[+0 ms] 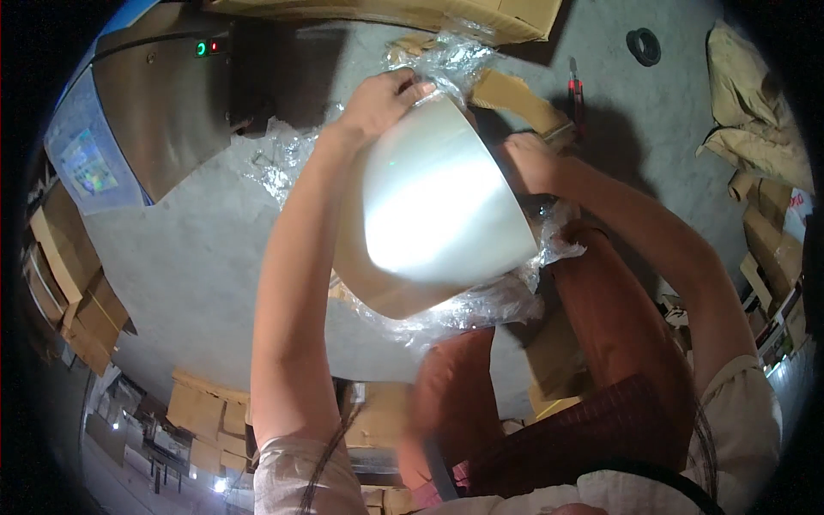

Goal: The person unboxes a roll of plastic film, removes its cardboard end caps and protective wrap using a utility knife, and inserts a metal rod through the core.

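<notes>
I see the left hand curled against the far edge of the glossy pale cylinder, which lies just below and right of it; I can't tell whether it grips. The right hand has its fingers hidden behind the cylinder, so I can't tell its hold. Below both hands, glare washes out the cylinder's surface.

1 left hand, 1 right hand, 1 glossy film roll, 1 black ring, 1 red-handled cutter, 1 metal cabinet, 2 lit indicators, 2 trouser legs; cardboard boxes several, exact count unclear
</notes>
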`<state>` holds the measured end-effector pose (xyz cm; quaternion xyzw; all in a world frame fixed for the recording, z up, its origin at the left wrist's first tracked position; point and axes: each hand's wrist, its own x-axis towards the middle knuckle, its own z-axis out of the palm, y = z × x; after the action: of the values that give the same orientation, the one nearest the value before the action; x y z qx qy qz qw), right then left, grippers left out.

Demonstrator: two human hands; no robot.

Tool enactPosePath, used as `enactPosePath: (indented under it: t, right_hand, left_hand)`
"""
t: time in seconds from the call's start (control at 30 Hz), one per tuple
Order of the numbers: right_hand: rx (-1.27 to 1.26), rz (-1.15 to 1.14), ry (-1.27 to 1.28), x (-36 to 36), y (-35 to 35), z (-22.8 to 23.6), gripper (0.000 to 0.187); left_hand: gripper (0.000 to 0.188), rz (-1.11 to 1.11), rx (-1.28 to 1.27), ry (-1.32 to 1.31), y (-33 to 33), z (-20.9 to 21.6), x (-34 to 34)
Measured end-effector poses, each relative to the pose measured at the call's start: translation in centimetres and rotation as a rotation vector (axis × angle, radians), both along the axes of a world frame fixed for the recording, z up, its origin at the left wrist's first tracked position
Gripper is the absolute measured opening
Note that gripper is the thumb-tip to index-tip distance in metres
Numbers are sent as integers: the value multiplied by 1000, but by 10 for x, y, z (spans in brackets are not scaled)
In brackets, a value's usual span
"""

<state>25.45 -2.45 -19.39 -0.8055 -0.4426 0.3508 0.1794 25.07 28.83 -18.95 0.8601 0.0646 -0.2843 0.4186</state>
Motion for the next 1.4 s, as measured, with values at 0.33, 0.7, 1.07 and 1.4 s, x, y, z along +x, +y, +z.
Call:
enactPosePath:
  t: [0.33,0.7,1.07,1.4]
  right_hand:
    - [234,44,-36,-23,-9,-31,12]
    - [-59,-27,92,-14,6,18,16]
    - [222,-828,690,14,20,62,26]
    - [99,-480,120,12,63,45,46]
  left_hand:
    - [33,-48,172,-210,-1,-25,13]
    - [40,318,264,-109,0,19,-43]
    - [37,264,448,-226,-95,146,-137]
    - [42,298,455,-199,-115,151,-147]
